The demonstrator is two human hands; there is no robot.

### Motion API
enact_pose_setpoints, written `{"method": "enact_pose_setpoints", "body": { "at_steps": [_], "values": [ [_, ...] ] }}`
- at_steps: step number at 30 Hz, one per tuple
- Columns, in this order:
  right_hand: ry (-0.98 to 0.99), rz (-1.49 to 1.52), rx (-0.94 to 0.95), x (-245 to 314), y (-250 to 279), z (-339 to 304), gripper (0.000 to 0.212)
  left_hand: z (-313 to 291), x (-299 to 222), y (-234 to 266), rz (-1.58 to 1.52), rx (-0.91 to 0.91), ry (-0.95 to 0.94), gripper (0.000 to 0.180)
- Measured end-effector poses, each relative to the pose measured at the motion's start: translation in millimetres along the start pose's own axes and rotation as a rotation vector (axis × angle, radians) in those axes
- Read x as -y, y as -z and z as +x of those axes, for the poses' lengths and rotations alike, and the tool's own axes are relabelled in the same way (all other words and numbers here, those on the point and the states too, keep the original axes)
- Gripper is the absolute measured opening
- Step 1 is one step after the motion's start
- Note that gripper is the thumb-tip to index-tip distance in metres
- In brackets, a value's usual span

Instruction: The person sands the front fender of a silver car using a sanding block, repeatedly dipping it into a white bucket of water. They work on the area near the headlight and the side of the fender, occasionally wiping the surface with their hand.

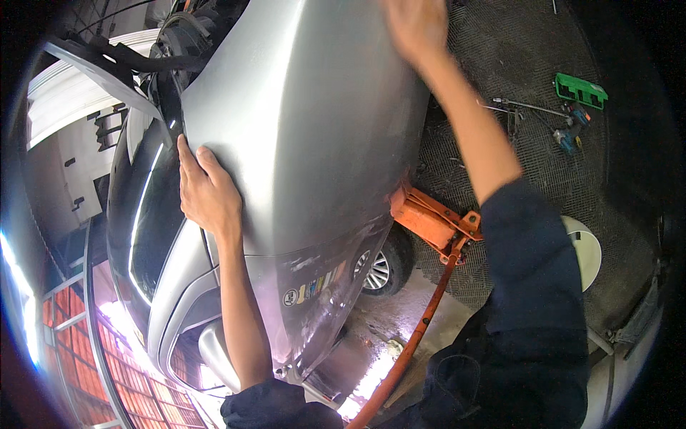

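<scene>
- Thing in hand: silver front body panel (336, 143) of a car, directly under the person, filling mid-frame between dark windshield (158, 193) and floor mat (514, 43).
- Left hand (209, 193): on the panel's inner edge beside the windshield, fingers fairly straight, laid on rather than clenched; whether fingertips hook under the edge, cannot tell.
- Right hand (421, 32): far outer side of the panel, motion-blurred, fingers partly cut off by the top of the view; released or grasping, contact or not, cannot tell.
- Handling (judgement): looks like thin painted sheet; probably light for its size but awkwardly broad. Stiffer along the curved crease, likely flexes on the wide flat area.
- Surface glossy, so probably slippery to bare palms; dents and scratches are the main risk. Some pale scuffs show on the lower side, near the stickers (314, 286).
- Best hold (judgement): two hands, one on the inner edge by the windshield, other on the outer edge; spread the load, don't press mid-panel. Edges may be sharp.
- Around: orange floor jack (429, 218) beside the car, green tray (581, 91) and cordless tool (567, 139) on the mat, well apart.
</scene>
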State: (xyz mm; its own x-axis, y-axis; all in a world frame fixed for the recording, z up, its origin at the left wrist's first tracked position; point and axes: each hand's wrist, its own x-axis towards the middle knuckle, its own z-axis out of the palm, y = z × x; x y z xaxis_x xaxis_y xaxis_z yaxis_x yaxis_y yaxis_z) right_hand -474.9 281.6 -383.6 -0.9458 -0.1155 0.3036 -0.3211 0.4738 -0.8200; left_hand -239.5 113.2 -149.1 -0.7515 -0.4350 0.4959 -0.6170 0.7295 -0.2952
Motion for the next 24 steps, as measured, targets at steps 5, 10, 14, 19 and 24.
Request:
{"method": "enact_pose_setpoints", "body": {
  "at_steps": [5,10,14,19,24],
  "values": [
    [0.099,0.036,-0.322,50.0,-6.6,-28.0,0.052,-4.2,9.9,-2.6,0.005,0.01,0.02,0.054],
    [0.308,0.352,0.208,124.3,-24.8,-306.1,0.07,-8.2,16.0,-1.8,-0.012,-0.026,-0.035,0.053],
    [0.268,0.214,0.159,99.8,-15.6,-222.9,0.071,-8.1,14.5,2.6,-0.032,0.012,-0.009,0.053],
    [0.149,-0.04,0.047,57.0,27.2,-25.2,0.077,-2.3,18.4,-2.4,-0.042,-0.021,-0.055,0.055],
    [0.092,0.161,0.065,71.6,32.9,-4.2,0.069,-4.4,25.6,-3.5,-0.033,0.018,-0.007,0.056]
  ]
}}
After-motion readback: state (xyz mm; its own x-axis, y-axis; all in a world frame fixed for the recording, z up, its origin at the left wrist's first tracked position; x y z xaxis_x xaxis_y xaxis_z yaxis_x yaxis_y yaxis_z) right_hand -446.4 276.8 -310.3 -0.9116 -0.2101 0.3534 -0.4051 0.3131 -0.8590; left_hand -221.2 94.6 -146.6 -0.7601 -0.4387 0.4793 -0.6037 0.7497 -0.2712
